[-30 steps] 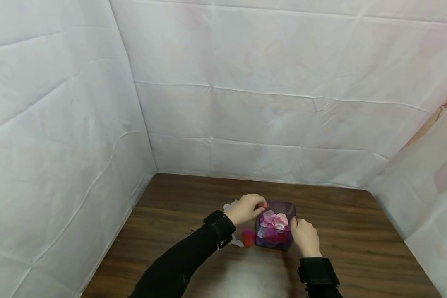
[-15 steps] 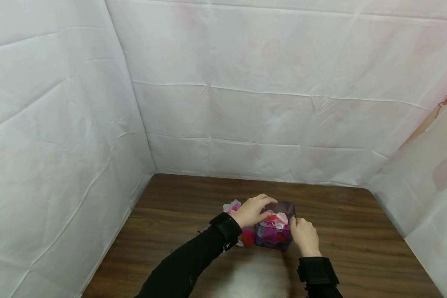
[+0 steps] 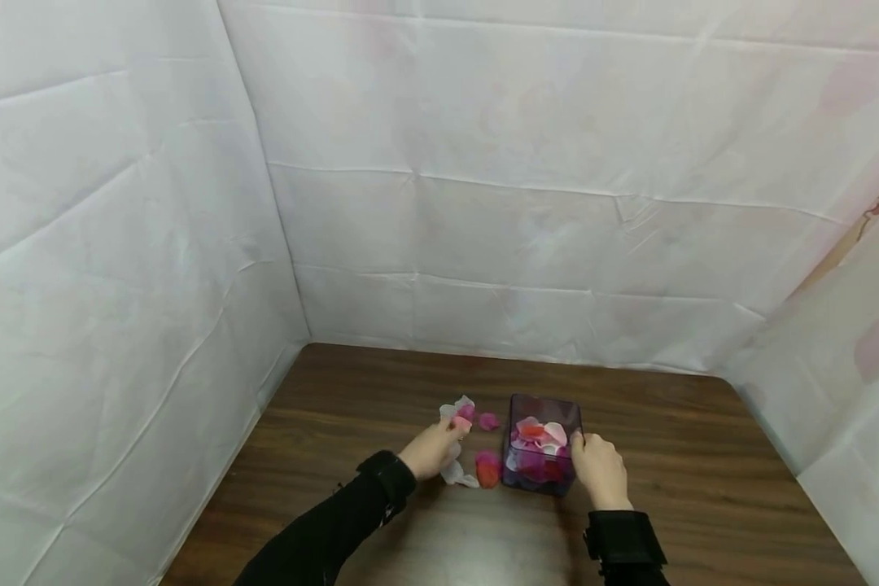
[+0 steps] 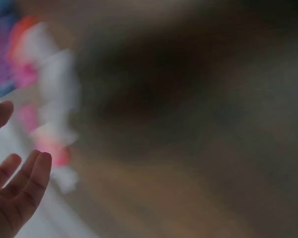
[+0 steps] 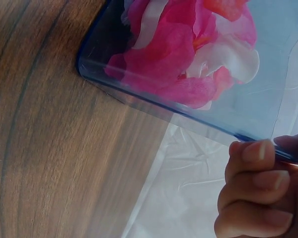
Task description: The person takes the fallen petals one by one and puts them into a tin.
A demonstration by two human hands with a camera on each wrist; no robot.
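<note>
A see-through purple plastic box (image 3: 545,407) with no cover on top holds a heap of pink, white and red flower petals (image 5: 164,59). My right hand (image 3: 601,470) pinches the rim of its right side; in the right wrist view the thumb and curled fingers (image 5: 256,181) meet at that edge. Left of the box my left hand (image 3: 428,452) reaches over loose white petals (image 3: 457,474), fingertips right at a pink petal (image 3: 462,422). The left wrist view shows the thumb and fingers of this hand (image 4: 20,183) spread apart.
Between the left hand and the box lie a magenta petal (image 3: 488,421) and a red petal (image 3: 487,474). All stand on a brown wood-grain table (image 3: 688,456). White cloth (image 3: 513,244) hangs behind and along both sides.
My left hand let go of a red petal over the box, then moved back left to the loose petals. A red petal now tops the heap. The right hand stays on the rim.
</note>
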